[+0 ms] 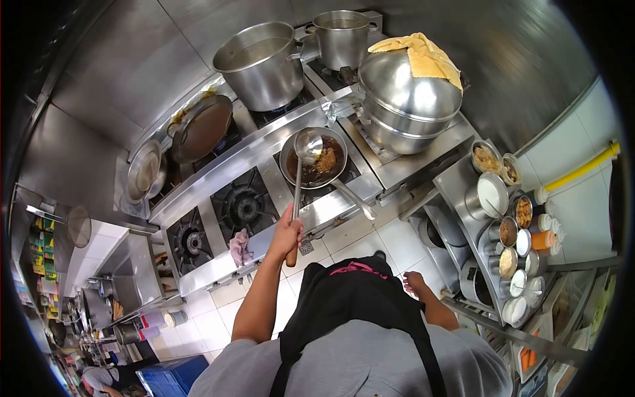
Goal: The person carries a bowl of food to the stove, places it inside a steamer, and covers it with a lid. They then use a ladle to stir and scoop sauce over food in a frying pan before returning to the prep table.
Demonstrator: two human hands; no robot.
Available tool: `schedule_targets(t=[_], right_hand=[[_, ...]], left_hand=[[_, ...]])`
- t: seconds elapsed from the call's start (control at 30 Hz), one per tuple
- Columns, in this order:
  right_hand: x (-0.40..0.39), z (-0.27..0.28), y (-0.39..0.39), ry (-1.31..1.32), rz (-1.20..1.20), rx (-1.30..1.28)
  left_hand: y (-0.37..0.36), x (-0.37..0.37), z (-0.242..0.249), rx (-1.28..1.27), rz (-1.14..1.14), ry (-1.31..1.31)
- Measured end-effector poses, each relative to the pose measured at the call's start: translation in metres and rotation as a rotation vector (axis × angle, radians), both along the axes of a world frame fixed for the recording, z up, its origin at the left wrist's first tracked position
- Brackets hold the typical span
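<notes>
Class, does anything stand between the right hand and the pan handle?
Nothing visible does: between the right hand and the pan handle there appears only open space above the white floor tiles.

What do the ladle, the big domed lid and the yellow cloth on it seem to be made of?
Ladle: shiny, silvery metal, probably stainless steel, going by its bright reflections; the brown, duller grip end may be wood.
Domed lid: polished metal, likely steel or aluminium, with bright highlights.
Yellow cloth: matte fabric, perhaps cotton, since it drapes in soft folds; fibre unclear.
</notes>
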State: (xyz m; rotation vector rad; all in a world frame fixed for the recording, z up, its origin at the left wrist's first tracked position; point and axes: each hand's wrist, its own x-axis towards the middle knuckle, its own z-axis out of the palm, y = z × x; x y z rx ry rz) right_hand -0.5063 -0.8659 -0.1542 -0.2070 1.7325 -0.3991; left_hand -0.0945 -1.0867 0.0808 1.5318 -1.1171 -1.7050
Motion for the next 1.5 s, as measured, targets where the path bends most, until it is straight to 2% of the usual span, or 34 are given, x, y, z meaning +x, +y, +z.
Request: schedule_targets(t=[0.07, 0.1, 0.2, 0.3, 0.33, 0.4, 0.43, 0.5, 0.53, 0.6, 0.67, 0.73, 0.77, 0.83, 0.9, 0.93, 1.0, 1.07, 1.1, 1.17, 1.2, 1.27, 1.3, 1.4, 1.43, 1.47, 1.5], right_hand=[[-0.002, 0.002, -0.001, 0.001, -0.003, 0.003], [-0.002, 0.003, -0.002, 0.004, 0.000, 0.007], [-0.001, 0.007, -0.002, 0.013, 0.008, 0.024], [0.000, 0.007, -0.002, -0.002, 0.009, 0.014], [0.000, 0.007, -0.002, -0.001, 0.013, 0.014], [0.000, 0.006, -0.001, -0.012, 0.007, 0.002], [0.001, 0.005, -0.001, -0.011, 0.007, 0.004], [0.002, 0.003, -0.002, 0.001, 0.015, 0.013], [0.001, 0.002, -0.003, 0.001, 0.018, 0.011], [0.002, -0.001, -0.004, -0.001, 0.024, 0.000], [0.004, 0.001, -0.007, 0.001, 0.029, 0.005], [0.004, 0.001, -0.011, 0.006, 0.026, 0.012], [0.005, 0.001, -0.013, 0.001, 0.033, 0.001], [0.006, 0.002, -0.014, -0.005, 0.042, -0.006], [0.009, 0.006, -0.015, 0.000, 0.041, -0.022], [0.008, 0.003, -0.014, 0.001, 0.046, -0.022], [0.008, -0.001, -0.015, -0.011, 0.039, -0.001], [0.009, 0.002, -0.014, -0.009, 0.019, -0.007], [0.009, 0.003, -0.012, -0.003, 0.012, -0.015], [0.007, 0.002, -0.008, 0.002, 0.000, -0.026], [0.007, 0.002, -0.006, 0.001, -0.003, -0.018], [0.008, 0.001, -0.004, -0.003, -0.011, -0.014], [0.009, 0.000, -0.003, -0.006, -0.013, -0.013], [0.009, 0.001, -0.003, -0.016, -0.019, -0.015], [0.009, 0.003, -0.004, -0.025, -0.017, -0.017], [0.008, 0.002, -0.006, -0.025, -0.017, -0.016], [0.008, 0.001, -0.007, -0.023, -0.013, -0.021]], left_hand=[[0.002, 0.001, 0.015, -0.088, -0.017, -0.221], [-0.003, 0.016, -0.021, -0.409, -0.103, -0.582], [0.000, 0.010, -0.007, -0.336, -0.166, -0.675], [0.007, 0.007, -0.031, -0.403, -0.212, -0.752], [0.006, 0.006, -0.036, -0.401, -0.209, -0.752], [0.004, 0.007, -0.045, -0.186, -0.135, -0.522], [0.003, 0.007, -0.041, -0.185, -0.135, -0.521], [-0.004, 0.009, -0.020, 0.017, 0.074, 0.039], [-0.009, 0.013, -0.012, 0.015, 0.077, 0.039], [-0.016, 0.024, -0.001, 0.189, 0.208, 0.427], [-0.019, 0.029, -0.001, 0.189, 0.191, 0.440], [-0.015, 0.023, -0.005, -0.019, 0.053, -0.051], [-0.013, 0.018, -0.009, -0.019, 0.050, -0.051], [-0.009, 0.010, -0.024, -0.325, -0.081, -0.477], [-0.009, 0.006, -0.059, -0.378, -0.134, -0.551], [-0.008, -0.001, -0.058, -0.436, -0.186, -0.622], [-0.009, -0.008, -0.052, -0.347, -0.199, -0.635], [-0.010, -0.016, -0.039, -0.258, -0.111, -0.468], [-0.011, -0.017, -0.032, -0.259, -0.119, -0.467], [-0.019, -0.015, -0.017, 0.011, 0.025, -0.036], [-0.023, -0.012, -0.014, 0.009, 0.021, -0.039], [-0.032, -0.002, -0.004, 0.208, 0.179, 0.406], [-0.037, 0.003, 0.001, 0.257, 0.200, 0.535], [-0.037, 0.007, 0.012, 0.186, 0.129, 0.387], [-0.034, 0.007, -0.002, 0.052, 0.054, 0.161], [-0.030, 0.010, -0.022, 0.052, 0.054, 0.161], [-0.026, 0.012, -0.044, -0.187, -0.064, -0.186]])
